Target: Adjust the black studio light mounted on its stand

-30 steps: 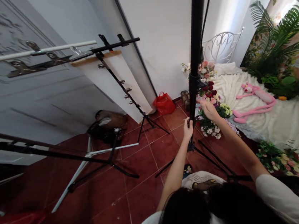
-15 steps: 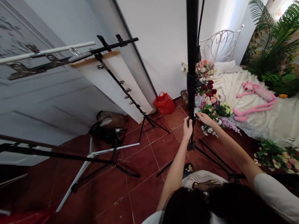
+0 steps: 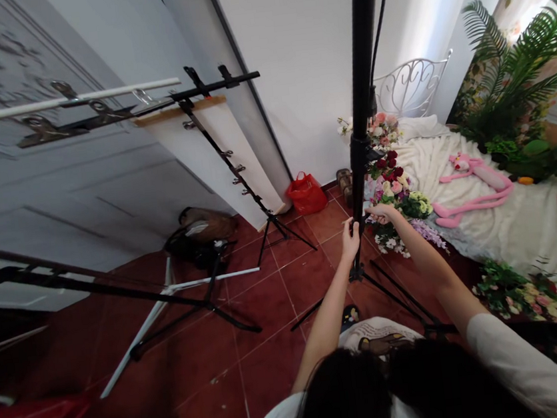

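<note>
Head view: the black pole (image 3: 363, 58) stands inside the left grip (image 3: 350, 241), clamped round it; right grip (image 3: 382, 214) alongside, closure unclear.

Pole (image 3: 362, 58) is smooth, prob. metal; bag (image 3: 307, 195) is glossy plastic; throw (image 3: 502, 230) is matt cloth w/ pile.

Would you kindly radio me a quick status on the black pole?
Left hand gripping black pole. Right hand at pole's side, contact unclear. Flowers behind right hand in view, possible snag.

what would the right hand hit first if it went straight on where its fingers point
Likely the black stand pole; the right hand points at it from close by, perhaps touching, though depth is unclear.
</note>
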`<state>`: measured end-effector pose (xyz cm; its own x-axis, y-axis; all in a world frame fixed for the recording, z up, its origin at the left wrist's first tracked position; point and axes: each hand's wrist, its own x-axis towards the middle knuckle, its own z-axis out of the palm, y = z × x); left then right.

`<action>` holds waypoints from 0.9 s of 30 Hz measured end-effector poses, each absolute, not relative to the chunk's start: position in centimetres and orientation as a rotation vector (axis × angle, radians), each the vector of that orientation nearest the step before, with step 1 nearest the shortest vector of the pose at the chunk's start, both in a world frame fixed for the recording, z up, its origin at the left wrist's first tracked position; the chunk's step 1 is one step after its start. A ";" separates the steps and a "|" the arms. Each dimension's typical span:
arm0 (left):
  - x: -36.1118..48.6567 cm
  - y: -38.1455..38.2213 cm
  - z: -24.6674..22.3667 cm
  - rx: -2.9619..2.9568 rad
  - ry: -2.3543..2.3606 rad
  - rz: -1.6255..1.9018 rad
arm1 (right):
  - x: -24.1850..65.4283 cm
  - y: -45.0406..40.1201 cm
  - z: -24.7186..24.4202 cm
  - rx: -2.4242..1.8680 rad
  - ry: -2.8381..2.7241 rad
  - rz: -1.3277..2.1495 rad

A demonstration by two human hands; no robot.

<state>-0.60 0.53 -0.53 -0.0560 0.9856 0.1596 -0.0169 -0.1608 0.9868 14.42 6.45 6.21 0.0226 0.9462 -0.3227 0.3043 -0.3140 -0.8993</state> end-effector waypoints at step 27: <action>23.0 -17.4 -3.4 1.564 0.450 0.583 | 24.2 -31.4 0.5 -1.352 0.208 0.790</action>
